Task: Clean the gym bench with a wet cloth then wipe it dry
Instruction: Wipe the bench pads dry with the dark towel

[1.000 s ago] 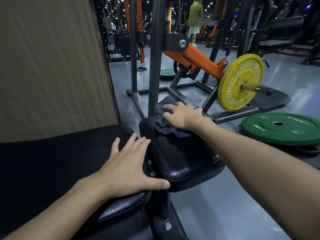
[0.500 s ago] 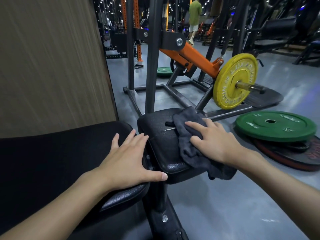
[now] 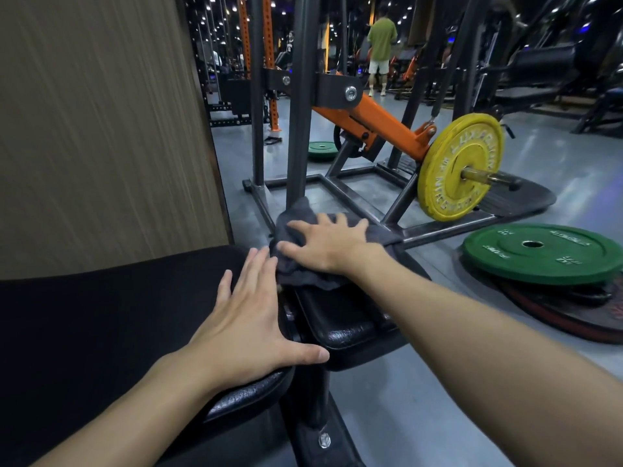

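Note:
A black padded gym bench has a long pad (image 3: 111,318) at the left and a smaller seat pad (image 3: 344,325) in the middle. My left hand (image 3: 249,328) lies flat with spread fingers on the end of the long pad. A dark grey cloth (image 3: 296,237) is bunched on the far part of the seat pad. My right hand (image 3: 330,244) presses down on the cloth with straight, spread fingers.
A wood-grain wall panel (image 3: 101,129) stands close at the left. Beyond the bench is a dark steel machine frame (image 3: 300,129) with an orange arm (image 3: 381,126) and a yellow plate (image 3: 458,166). Green plates (image 3: 542,254) lie on the grey floor at the right. A person (image 3: 381,45) stands far back.
My right hand slid the cloth from the near right edge of the seat pad back to its far left part. My left hand stayed on the long pad.

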`<action>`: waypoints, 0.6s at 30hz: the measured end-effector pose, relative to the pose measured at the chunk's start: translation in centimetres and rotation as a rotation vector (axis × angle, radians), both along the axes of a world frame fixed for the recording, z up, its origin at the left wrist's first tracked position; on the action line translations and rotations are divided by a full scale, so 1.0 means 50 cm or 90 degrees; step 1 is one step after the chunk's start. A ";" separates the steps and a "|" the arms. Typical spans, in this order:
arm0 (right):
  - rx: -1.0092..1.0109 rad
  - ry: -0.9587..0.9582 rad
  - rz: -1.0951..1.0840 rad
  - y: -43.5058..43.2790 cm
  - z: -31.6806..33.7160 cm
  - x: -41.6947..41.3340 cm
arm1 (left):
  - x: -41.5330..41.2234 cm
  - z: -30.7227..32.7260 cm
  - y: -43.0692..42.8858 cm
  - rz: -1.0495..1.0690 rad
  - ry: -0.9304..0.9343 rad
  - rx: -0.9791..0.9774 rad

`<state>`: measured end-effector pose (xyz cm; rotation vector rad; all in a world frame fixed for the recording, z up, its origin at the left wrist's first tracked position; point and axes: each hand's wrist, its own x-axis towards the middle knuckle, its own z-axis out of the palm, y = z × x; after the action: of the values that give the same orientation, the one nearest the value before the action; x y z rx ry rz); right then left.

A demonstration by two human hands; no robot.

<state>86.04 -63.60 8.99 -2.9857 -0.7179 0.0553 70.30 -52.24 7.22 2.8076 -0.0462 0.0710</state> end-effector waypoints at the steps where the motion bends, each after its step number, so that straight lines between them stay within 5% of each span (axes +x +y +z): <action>1: 0.001 -0.004 0.027 0.005 -0.006 -0.013 | 0.000 0.000 -0.001 0.000 0.000 0.001; 5: 0.059 -0.008 0.057 -0.018 -0.009 -0.016 | 0.002 0.000 0.002 0.003 0.002 0.011; 12: 0.174 0.066 -0.134 -0.167 -0.007 0.064 | 0.001 -0.001 0.002 -0.006 0.009 -0.002; 18: 0.049 -0.056 -0.065 -0.109 -0.013 -0.065 | 0.002 -0.002 0.001 -0.011 0.004 -0.005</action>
<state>82.81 -69.04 8.32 -2.9615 -0.5597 -0.1062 70.38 -52.18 7.10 2.7985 -0.0675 0.0581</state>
